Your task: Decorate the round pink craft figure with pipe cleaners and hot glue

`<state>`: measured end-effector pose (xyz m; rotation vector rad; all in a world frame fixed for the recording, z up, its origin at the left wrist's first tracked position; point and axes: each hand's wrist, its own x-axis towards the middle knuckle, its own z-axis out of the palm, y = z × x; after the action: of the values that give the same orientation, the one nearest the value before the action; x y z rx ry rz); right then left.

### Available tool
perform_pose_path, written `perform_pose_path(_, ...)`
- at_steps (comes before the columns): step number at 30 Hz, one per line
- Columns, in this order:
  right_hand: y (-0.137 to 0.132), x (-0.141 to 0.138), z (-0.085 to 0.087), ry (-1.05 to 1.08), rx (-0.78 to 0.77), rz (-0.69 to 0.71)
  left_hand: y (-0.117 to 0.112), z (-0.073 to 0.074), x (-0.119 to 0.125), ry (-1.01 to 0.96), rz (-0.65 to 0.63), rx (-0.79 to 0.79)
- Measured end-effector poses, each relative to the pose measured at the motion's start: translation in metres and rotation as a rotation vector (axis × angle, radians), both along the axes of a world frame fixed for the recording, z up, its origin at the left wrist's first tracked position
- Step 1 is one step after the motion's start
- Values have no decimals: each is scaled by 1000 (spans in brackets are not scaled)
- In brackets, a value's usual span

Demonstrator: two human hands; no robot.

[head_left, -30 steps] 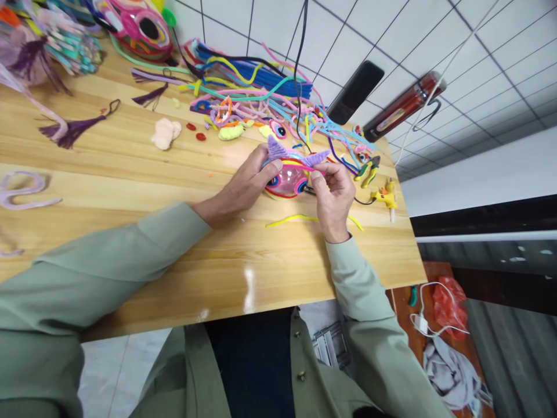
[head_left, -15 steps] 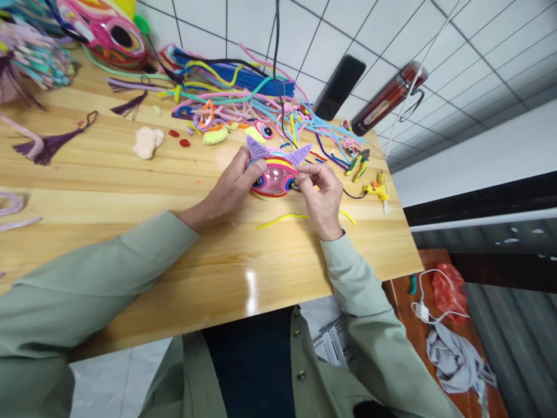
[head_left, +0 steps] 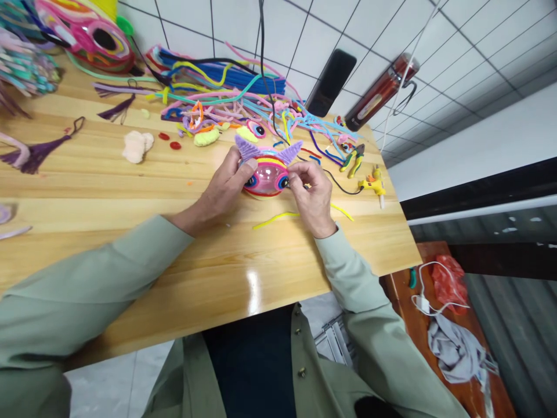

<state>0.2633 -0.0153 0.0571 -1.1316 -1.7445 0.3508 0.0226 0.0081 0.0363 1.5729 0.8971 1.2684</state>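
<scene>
An animal-head craft (head_left: 267,179) with a clear, pinkish rounded front is held just over the wooden table. It has purple pipe-cleaner ears, pink, yellow and red trim, and blue-ringed eyes. My left hand (head_left: 226,183) grips its left side, thumb on the front beside the eye. At the right edge, near the other eye, the thumb and forefinger of my right hand (head_left: 312,194) are pinched together on the rim; exactly what lies between the fingertips is hidden. A yellow pipe cleaner (head_left: 274,220) lies on the table below, passing behind my right hand.
Many coloured pipe cleaners (head_left: 243,98) are heaped along the tiled wall. Right of them are a phone (head_left: 331,82), a red flask (head_left: 378,96), pliers (head_left: 353,161) and a yellow glue gun (head_left: 373,184). Purple tassels (head_left: 41,152) and a larger pink craft (head_left: 87,38) are at left.
The view has turned slightly right, so the table things appear shifted left. Both hands keep their places on the craft, with hardly any movement of the fingers.
</scene>
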Motion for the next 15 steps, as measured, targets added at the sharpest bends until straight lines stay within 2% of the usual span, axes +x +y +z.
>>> perform_pose_path(9, -2, 0, 1, -238, 149, -55, 0, -1, 0, -10, 12, -8)
perform_pose_path(15, -7, -4, 4, -294, 225, -58, -1, 1, -3, 8, -2, -21)
